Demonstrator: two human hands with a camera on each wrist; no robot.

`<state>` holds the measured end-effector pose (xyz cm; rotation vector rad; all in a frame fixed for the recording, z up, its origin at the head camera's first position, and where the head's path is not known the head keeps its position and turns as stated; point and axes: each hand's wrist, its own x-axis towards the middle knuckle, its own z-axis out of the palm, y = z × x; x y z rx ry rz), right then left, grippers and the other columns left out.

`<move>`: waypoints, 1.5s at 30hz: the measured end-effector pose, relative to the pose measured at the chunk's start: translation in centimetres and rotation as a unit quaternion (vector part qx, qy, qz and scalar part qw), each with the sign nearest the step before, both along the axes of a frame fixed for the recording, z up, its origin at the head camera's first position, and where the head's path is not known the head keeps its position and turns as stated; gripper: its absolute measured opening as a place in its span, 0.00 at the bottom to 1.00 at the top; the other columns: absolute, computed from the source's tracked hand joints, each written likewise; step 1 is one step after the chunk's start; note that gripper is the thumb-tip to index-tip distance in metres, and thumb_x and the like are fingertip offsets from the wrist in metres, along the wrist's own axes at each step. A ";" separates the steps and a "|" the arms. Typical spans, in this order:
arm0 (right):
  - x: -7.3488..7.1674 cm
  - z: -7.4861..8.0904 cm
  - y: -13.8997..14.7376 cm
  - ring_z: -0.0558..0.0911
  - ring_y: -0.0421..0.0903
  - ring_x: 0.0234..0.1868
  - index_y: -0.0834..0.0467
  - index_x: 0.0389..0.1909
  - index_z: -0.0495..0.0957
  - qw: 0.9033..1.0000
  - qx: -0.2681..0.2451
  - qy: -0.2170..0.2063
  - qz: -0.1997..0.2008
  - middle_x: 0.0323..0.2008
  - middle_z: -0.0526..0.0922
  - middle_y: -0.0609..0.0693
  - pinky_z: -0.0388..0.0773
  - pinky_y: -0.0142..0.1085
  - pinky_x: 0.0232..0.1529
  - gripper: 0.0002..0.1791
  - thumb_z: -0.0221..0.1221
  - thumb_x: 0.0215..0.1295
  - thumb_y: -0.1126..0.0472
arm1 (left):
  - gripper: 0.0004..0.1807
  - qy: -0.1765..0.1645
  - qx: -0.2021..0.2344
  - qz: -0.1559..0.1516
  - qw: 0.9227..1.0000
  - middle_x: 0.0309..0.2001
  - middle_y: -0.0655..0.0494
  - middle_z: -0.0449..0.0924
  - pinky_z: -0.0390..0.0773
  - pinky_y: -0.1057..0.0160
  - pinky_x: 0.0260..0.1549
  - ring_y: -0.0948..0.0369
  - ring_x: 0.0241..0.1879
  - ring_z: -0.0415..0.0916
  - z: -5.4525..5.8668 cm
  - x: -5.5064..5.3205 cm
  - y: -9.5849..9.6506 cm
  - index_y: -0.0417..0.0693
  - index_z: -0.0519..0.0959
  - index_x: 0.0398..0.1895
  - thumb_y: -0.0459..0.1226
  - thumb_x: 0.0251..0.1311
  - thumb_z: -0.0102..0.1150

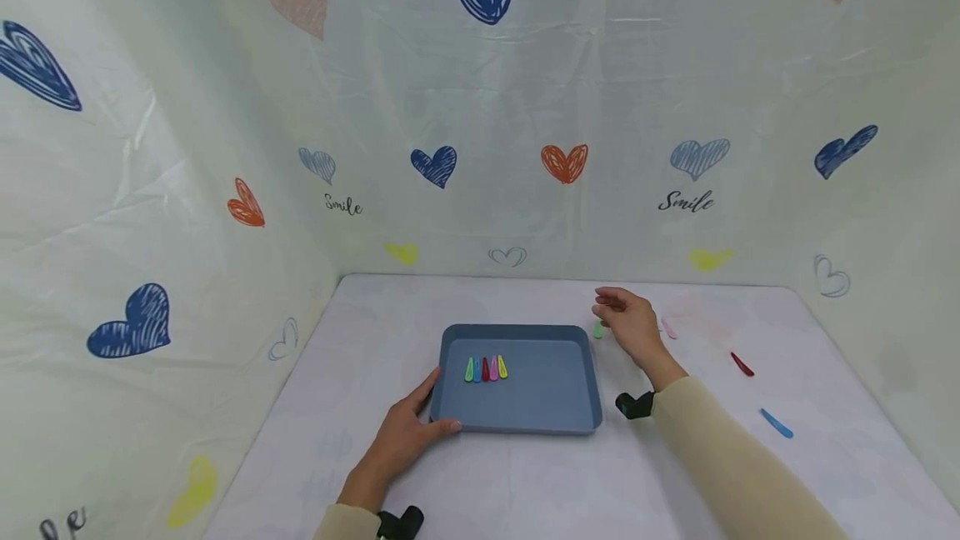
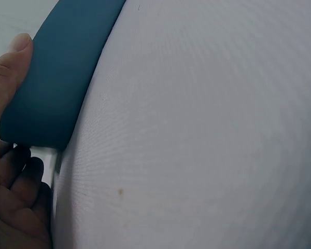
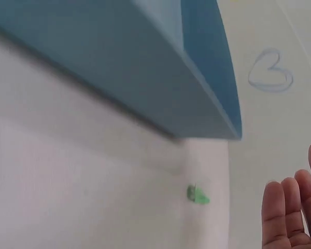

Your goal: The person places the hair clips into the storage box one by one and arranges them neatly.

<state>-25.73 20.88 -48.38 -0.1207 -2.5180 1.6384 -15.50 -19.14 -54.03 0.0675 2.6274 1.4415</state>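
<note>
A blue-grey tray [image 1: 555,386] lies on the table. My left hand [image 1: 401,436] holds its near left corner, the thumb at the front rim and a finger along the left side. The left wrist view shows the thumb [image 2: 15,67] against the tray wall [image 2: 57,78]. Inside the tray stands a row of snap hair clips: green [image 1: 468,370], blue [image 1: 477,370], red [image 1: 485,369], pink [image 1: 494,368] and yellow [image 1: 502,367]. Beyond the tray's right side, my right hand [image 1: 630,326] hovers by a green hair clip [image 1: 597,330], fingers loosely bent, holding nothing.
To the right on the white table [image 1: 525,482] lie a pink hair clip [image 1: 668,328], a dark red one [image 1: 742,364] and a blue one [image 1: 776,423]. A curtain [image 1: 495,90] printed with hearts hangs behind the table and along its sides.
</note>
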 end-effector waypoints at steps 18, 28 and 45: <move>-1.9 -3.2 2.8 0.79 0.62 0.67 0.65 0.72 0.73 0.999 0.025 -0.038 0.020 0.68 0.78 0.67 0.80 0.24 0.48 0.26 0.60 0.76 0.63 | 0.57 0.000 0.006 -0.002 1.000 0.82 0.48 0.60 0.59 0.37 0.78 0.42 0.82 0.53 0.1 0.0 0.1 0.62 0.61 0.84 0.55 0.52 0.81; -2.1 -4.0 2.4 0.78 0.64 0.67 0.66 0.71 0.74 0.996 0.071 -0.039 0.021 0.67 0.79 0.68 0.74 0.55 0.70 0.25 0.59 0.75 0.65 | 0.56 -0.003 0.004 -0.001 1.000 0.82 0.48 0.61 0.59 0.36 0.78 0.41 0.82 0.53 0.0 0.0 0.1 0.64 0.61 0.84 0.56 0.52 0.81; -2.2 -5.3 2.0 0.79 0.61 0.65 0.64 0.70 0.75 0.992 0.110 -0.054 0.041 0.65 0.81 0.64 0.75 0.55 0.68 0.29 0.65 0.69 0.65 | 0.57 -0.004 0.001 0.009 1.000 0.82 0.49 0.61 0.60 0.37 0.78 0.43 0.82 0.54 0.1 0.0 0.2 0.63 0.61 0.84 0.55 0.51 0.82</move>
